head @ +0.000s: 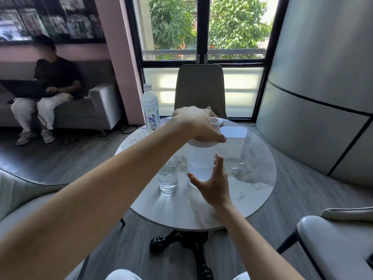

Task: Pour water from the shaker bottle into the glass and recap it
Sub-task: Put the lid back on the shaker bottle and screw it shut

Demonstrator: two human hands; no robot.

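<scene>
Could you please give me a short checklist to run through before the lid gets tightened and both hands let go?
1. Frosted white plastic shaker bottle upright on round marble table: ok.
2. Left hand grip over the white lid: ok.
3. Right hand steadying the bottle: not ok, fingers spread open.
4. Clear drinking glass holds water: ok.
5. Lid fully seated: cannot tell.
6. Glass stands apart from bottle: ok.

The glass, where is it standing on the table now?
In the head view the glass stands upright on the round table, near its front edge, just left of the shaker bottle and nearer than the capped water bottle.
</scene>
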